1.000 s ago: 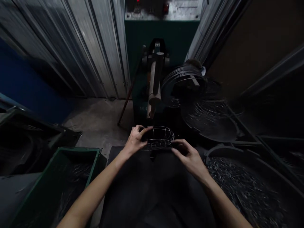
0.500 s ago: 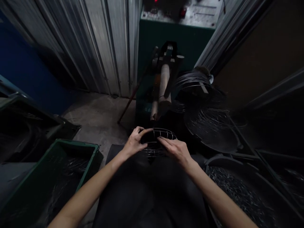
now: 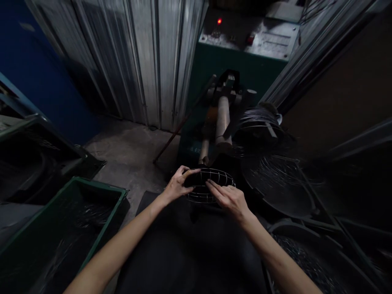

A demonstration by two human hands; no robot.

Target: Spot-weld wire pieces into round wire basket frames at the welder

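A round, shallow cage of thin metal wire point(image 3: 219, 176) sits between my hands, low in front of the machine's arms. My left hand point(image 3: 177, 186) grips its left side, with the index finger along the upper rim and the thumb lower down. On the right, my right hand point(image 3: 232, 199) holds the cage, its fingers reaching over the wires towards the middle. The palm hides part of the cage's right side. Just beyond it are the machine's pale metal cylinders point(image 3: 223, 116).
A green machine point(image 3: 239, 61) with a lit red lamp point(image 3: 219, 21) stands ahead. Wire coils point(image 3: 260, 115) hang at its right. A basin of small metal pieces point(image 3: 306, 257) is at lower right, a green crate point(image 3: 107, 185) at lower left. A thin rod point(image 3: 168, 145) leans near the machine.
The head view has shifted, so the machine appears lower and farther right, and more of its panel shows. Both hands stay on the wire cage, with little change in grip.
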